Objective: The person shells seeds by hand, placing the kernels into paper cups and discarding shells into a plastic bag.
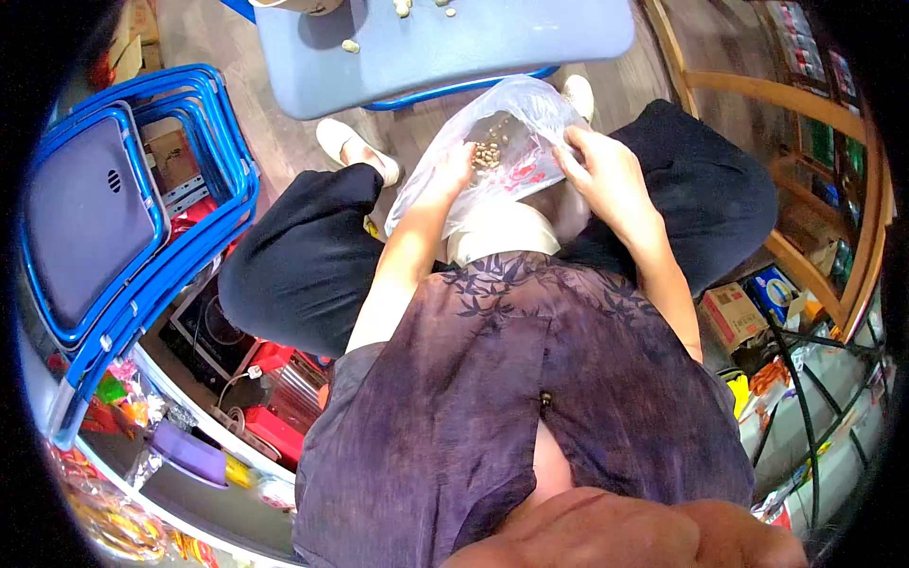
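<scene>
— Folded chairs (pixel 90 213) stand at your ten o'clock, a table (pixel 492 57) at twelve. Where's the bag (pixel 530 104)?
— Also at twelve, between your legs, with small tan pieces (pixel 488 156) inside. Your right hand (pixel 606 180) pinches its rim. Your left hand (pixel 456 170) sits beside the pieces, but I can't tell whether it grips any.
</scene>
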`<state>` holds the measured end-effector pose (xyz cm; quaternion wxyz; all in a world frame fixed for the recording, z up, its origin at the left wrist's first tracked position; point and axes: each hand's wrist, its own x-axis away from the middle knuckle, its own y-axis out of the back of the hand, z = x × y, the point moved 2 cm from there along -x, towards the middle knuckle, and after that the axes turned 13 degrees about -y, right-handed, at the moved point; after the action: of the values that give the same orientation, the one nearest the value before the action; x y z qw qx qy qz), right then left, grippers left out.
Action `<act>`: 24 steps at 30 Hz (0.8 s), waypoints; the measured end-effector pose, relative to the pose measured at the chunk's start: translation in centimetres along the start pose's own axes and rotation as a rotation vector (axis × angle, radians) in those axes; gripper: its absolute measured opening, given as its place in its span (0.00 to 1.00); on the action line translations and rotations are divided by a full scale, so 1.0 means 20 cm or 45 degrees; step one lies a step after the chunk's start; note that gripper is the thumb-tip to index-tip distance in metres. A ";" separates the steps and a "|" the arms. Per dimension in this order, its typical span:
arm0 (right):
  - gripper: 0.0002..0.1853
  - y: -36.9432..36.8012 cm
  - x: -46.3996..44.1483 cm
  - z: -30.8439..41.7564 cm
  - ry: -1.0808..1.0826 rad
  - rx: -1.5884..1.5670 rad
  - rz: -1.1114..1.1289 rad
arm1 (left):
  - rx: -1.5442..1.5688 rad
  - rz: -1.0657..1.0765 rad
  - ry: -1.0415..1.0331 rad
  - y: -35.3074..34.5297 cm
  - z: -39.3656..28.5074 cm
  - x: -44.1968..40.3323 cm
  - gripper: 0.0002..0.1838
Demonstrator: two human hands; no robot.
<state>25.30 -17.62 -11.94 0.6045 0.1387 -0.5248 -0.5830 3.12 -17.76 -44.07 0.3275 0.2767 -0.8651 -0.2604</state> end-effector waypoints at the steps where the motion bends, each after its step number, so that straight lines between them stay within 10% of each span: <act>1: 0.11 0.00 -0.01 0.01 -0.001 0.008 0.011 | 0.024 0.040 -0.009 0.00 0.03 -0.01 0.15; 17: 0.10 -0.03 -0.15 0.07 0.059 -0.001 0.043 | 0.385 0.255 -0.311 -0.24 0.21 -0.15 0.30; 20: 0.10 -0.04 -0.14 0.07 0.069 -0.015 0.042 | 0.622 0.253 0.010 -0.09 0.13 -0.09 0.24; 24: 0.10 -0.04 -0.13 0.06 0.064 -0.006 0.056 | -0.033 0.078 -0.680 -0.37 0.25 -0.14 0.22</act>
<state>24.45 -15.09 -13.34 0.6306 0.1403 -0.5109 -0.5671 3.65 -19.77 -53.21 0.0988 0.1676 -0.9254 -0.3254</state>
